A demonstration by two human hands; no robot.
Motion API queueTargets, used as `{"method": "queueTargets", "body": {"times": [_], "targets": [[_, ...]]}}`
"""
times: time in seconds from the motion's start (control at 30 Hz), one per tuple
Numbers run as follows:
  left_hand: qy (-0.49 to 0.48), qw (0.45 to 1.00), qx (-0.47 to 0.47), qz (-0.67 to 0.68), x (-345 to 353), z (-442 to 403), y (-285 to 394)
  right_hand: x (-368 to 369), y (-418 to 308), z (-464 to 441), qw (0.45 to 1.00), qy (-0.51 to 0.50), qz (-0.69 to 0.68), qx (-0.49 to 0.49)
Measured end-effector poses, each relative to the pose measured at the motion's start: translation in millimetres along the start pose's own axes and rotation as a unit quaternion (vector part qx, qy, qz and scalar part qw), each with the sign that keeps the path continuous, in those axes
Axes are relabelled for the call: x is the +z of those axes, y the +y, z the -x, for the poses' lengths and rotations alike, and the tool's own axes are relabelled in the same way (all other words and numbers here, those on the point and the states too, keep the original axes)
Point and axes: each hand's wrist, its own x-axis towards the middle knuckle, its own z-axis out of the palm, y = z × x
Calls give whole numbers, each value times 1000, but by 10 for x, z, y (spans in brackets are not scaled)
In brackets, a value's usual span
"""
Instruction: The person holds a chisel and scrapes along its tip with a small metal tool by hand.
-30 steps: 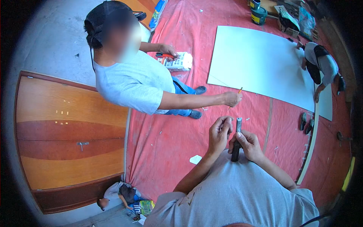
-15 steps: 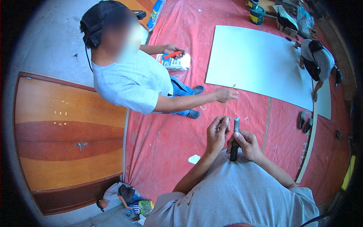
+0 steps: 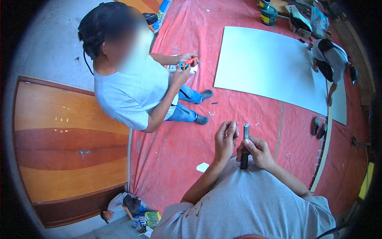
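Observation:
My right hand (image 3: 258, 151) is wrapped round a dark rod-like tool (image 3: 245, 147) with a pale tip, held upright in front of my grey shirt. Just left of the tool, my left hand (image 3: 226, 139) is raised with its fingers curled and pinched together; whatever is between them is too small to make out. A co-worker (image 3: 127, 91) in a cap stands at the left, both hands together on an orange and blue tool (image 3: 188, 63).
A large white sheet (image 3: 270, 65) lies on the red floor covering (image 3: 179, 139). Another person (image 3: 332, 57) bends over its far right end, near a long strip (image 3: 322, 159). A third person (image 3: 123, 205) is low beside the wooden door (image 3: 71, 147). Buckets (image 3: 268, 16) stand at the back.
The co-worker's outstretched hand has drawn back from near my hands to the orange and blue tool. My hands keep their hold and shift only slightly in view.

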Motion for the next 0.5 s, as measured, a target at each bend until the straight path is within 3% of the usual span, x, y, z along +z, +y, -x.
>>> {"method": "queueTargets", "body": {"times": [0.27, 0.5], "targets": [[16, 1000, 3, 18, -121, -390, 315, 79, -77, -39, 1000, -11, -16, 18], [14, 998, 66, -10, -259, -1640, 741, 123, -77, 0, 999, -35, 2, 20]]}}
